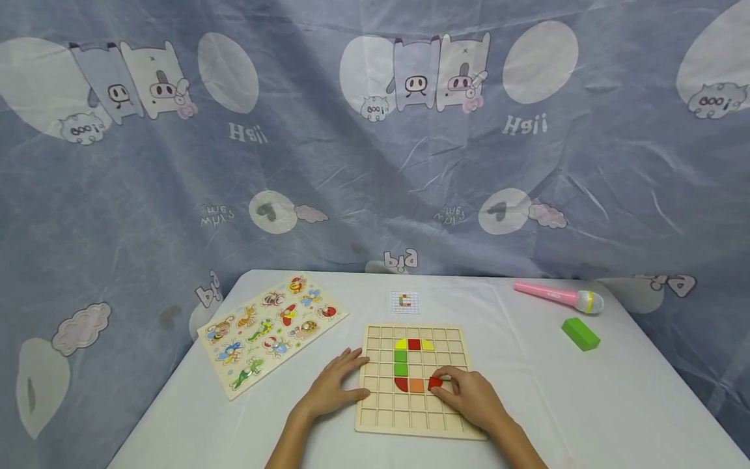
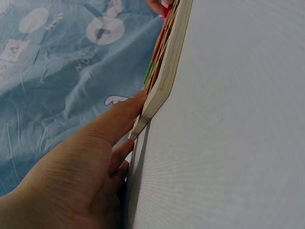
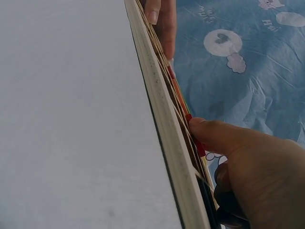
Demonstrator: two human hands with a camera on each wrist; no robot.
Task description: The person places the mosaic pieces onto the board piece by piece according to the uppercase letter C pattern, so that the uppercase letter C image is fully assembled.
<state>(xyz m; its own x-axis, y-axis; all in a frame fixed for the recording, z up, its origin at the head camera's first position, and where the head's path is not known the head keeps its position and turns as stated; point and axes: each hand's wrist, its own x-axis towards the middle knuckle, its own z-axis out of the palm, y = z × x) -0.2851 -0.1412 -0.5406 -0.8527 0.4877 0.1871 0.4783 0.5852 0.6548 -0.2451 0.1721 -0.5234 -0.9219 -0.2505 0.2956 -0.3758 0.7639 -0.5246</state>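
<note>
A wooden grid board (image 1: 387, 420) lies in front of me, with colored tiles forming a C-like shape in its cells. My right hand (image 1: 473, 397) pinches a red tile (image 1: 434, 383) between thumb and fingers, low over the board beside an orange tile (image 1: 416, 385). In the right wrist view the thumb presses on this red tile (image 3: 199, 147) at the board's surface. My left hand (image 1: 331, 385) rests at the board's left edge, fingers spread and touching its rim. Green tiles (image 1: 401, 362), yellow corner pieces (image 1: 401, 344) and a dark red rounded piece (image 1: 401, 384) sit in the grid.
A small pattern card (image 1: 404, 302) lies behind the board. To the left is an insect puzzle board (image 1: 269, 332) with pegged pieces. A pink toy microphone (image 1: 556, 296) and a green block (image 1: 581, 334) lie on the right of the white table (image 1: 527, 365). A patterned curtain hangs behind.
</note>
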